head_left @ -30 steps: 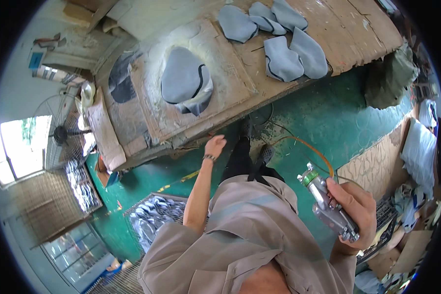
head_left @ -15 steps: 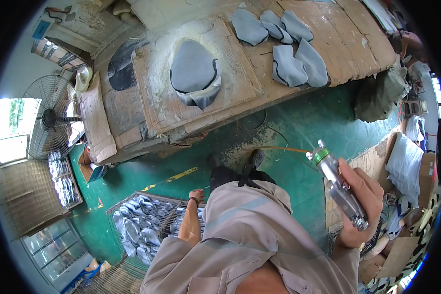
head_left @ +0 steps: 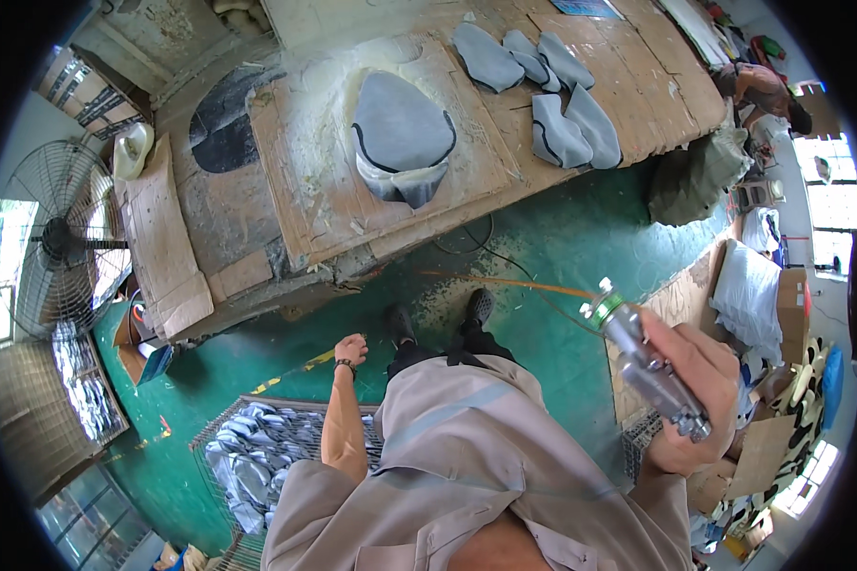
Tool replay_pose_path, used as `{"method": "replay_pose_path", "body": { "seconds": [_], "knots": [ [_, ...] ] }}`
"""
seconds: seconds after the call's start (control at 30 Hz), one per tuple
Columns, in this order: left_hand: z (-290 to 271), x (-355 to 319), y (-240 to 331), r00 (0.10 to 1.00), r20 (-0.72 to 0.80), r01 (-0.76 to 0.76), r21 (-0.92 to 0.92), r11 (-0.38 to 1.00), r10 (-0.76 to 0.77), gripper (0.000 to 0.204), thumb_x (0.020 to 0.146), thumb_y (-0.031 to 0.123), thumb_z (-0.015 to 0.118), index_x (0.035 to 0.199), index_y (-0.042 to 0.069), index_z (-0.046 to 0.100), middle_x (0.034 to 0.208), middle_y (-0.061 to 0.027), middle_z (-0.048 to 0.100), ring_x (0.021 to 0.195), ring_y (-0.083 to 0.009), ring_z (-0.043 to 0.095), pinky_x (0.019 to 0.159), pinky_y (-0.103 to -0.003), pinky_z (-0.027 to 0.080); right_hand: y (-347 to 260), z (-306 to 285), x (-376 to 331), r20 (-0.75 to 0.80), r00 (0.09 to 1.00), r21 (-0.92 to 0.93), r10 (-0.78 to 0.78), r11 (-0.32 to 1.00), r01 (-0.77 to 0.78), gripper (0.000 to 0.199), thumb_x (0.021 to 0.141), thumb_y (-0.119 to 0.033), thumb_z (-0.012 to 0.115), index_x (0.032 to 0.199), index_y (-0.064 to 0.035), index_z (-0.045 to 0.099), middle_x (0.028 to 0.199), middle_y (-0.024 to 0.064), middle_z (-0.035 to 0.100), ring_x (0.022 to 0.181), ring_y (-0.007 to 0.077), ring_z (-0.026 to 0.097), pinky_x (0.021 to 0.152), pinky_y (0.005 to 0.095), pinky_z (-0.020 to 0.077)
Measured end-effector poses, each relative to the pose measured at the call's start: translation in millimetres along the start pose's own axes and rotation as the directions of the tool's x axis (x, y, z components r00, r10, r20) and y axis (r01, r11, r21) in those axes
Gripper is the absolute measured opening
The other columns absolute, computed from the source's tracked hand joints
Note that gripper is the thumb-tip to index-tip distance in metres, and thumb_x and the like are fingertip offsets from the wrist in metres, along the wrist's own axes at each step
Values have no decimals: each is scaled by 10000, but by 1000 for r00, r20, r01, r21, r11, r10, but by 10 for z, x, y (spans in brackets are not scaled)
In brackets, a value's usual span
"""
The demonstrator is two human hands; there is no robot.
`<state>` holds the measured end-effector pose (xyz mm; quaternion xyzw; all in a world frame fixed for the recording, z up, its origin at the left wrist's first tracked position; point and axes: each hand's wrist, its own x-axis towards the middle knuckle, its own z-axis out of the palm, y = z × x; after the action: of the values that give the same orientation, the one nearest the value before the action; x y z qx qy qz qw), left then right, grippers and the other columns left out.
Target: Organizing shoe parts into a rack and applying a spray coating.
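Note:
My right hand [head_left: 703,385] is closed round a metal spray gun [head_left: 638,347] with a green ring near its nozzle end. An orange hose [head_left: 505,283] shows beyond the gun, though where it joins is unclear. My left hand [head_left: 350,348], a dark band at the wrist, hangs low with its fingers curled; nothing shows in it. On the workbench ahead of me lies a stack of grey rounded pieces [head_left: 405,119] with black edging, on a cardboard sheet [head_left: 305,205] crusted with pale residue. Neither hand touches this stack.
More grey pieces [head_left: 562,133] lie at the bench's right. A wire rack [head_left: 205,443] of grey pieces stands at my left, with a large fan [head_left: 57,238] beyond. Hoses trail over the green floor [head_left: 543,228]. Another person [head_left: 767,90] is at the far right.
My left hand has swung forward and a little outward, its fingers still curled. The spray gun stays in my right hand, slightly lower and further left. The whole view has shifted.

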<state>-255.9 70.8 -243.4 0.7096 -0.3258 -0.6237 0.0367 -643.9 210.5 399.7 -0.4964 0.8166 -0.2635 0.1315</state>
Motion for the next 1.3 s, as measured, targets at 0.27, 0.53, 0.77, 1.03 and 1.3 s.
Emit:
{"method": "replay_pose_path", "body": {
  "seconds": [0.27,0.53,0.77,1.03,1.3],
  "knots": [
    [-404,103,-294,991,91,85,96,992,-94,187,891,94,612,988,125,769,887,-28,741,726,-162,716,572,-338,572,-453,235,-58,63,978,-174,-199,963,207,541,794,-78,658,1323,37,646,770,150,624,636,266,651,586,336,491],
    [-637,217,-396,988,57,146,-1,989,-146,229,904,90,592,1077,120,739,916,-33,744,776,-184,722,612,-368,576,-916,564,42,-120,992,-57,-44,998,37,554,715,29,683,1268,21,690,900,158,662,769,230,641,743,293,493],
    [-541,384,-497,986,113,136,-88,987,-126,216,936,112,588,1115,126,708,935,-31,736,775,-183,713,623,-383,575,-1340,800,8,-134,984,-123,-119,987,103,539,734,-37,630,1267,22,692,860,168,659,766,249,654,738,301,496],
    [-480,395,-797,977,172,146,-102,984,-127,219,926,146,643,1136,117,699,973,-49,730,827,-211,715,669,-423,580,-1566,828,-99,151,917,-238,-369,887,396,651,699,0,736,1337,52,618,818,136,648,662,285,648,574,388,513],
    [-533,280,-1013,973,145,189,-42,981,-181,226,930,145,632,1137,128,719,983,-57,734,840,-221,717,699,-430,588,-1648,845,-357,237,876,-252,-420,844,473,608,719,-32,719,1311,71,625,787,113,619,631,256,621,507,378,492]
  ]
}}
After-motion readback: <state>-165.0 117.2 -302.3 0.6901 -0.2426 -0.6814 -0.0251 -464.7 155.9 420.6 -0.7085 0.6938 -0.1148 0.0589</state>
